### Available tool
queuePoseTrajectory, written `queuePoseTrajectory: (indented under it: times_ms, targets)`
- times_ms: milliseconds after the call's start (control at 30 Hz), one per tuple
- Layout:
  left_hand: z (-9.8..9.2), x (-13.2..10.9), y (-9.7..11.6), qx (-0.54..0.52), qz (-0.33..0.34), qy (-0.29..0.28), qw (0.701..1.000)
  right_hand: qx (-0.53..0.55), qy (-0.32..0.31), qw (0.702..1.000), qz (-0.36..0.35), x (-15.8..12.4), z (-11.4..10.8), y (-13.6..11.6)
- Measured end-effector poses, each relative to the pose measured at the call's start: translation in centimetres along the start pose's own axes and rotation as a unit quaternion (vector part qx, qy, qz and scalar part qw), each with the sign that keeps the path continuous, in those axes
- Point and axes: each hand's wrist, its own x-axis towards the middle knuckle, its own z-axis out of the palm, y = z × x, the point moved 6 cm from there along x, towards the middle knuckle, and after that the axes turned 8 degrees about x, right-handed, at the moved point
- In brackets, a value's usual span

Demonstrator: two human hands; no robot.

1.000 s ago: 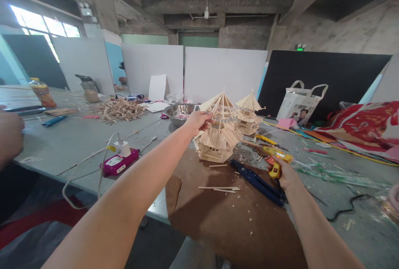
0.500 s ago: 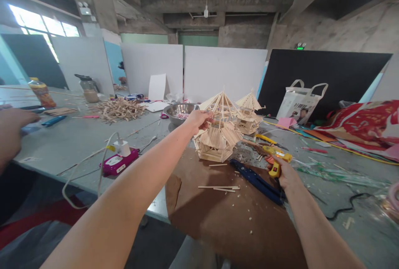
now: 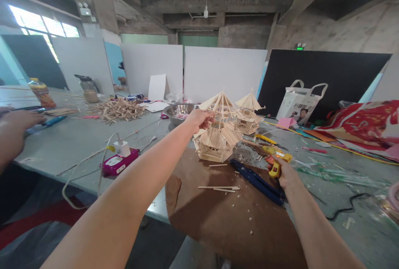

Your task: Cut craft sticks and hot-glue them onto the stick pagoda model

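A small pavilion model (image 3: 216, 138) built of thin wooden sticks stands at the far edge of a brown sheet (image 3: 215, 215). My left hand (image 3: 201, 120) reaches to its upper part, fingers closed at the left side just under the pointed roof; the fingertips are partly hidden. Lower right of the model, my right hand (image 3: 284, 172) grips a yellow hot glue gun (image 3: 274, 169), its nozzle pointing left toward the model. Blue-handled cutters (image 3: 257, 182) lie between the model and my right hand. Several loose sticks (image 3: 218, 187) rest on the sheet.
A second stick pavilion (image 3: 248, 113) and a metal bowl (image 3: 179, 113) stand behind. Left are a stick pile (image 3: 120, 110), a purple power strip (image 3: 120, 162) with cables, and another person's hand (image 3: 15, 130). Yellow-handled pliers (image 3: 268, 139) and a white bag (image 3: 297, 103) are to the right.
The other person's hand at the left edge has shifted slightly, coming nearer the blue tool there. My two hands, the glue gun and the pavilion model look unchanged.
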Motion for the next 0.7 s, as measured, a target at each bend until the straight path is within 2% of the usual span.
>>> queuePoseTrajectory:
  times_ms: [433, 600, 700]
  targets:
    - [-0.2, 0.0, -0.1, 0.017, 0.016, -0.008, 1.0, -0.002, 0.002, 1.0, 0.005, 0.0, 0.0, 0.1]
    - [-0.8, -1.7, 0.4, 0.07, 0.088, 0.077, 0.991, -0.001, -0.002, 1.0, 0.003, 0.3, -0.2, 0.1]
    - [-0.6, -2.9, 0.2, 0.071, 0.114, 0.088, 0.987, -0.001, -0.002, 1.0, 0.002, 0.5, -0.3, 0.2]
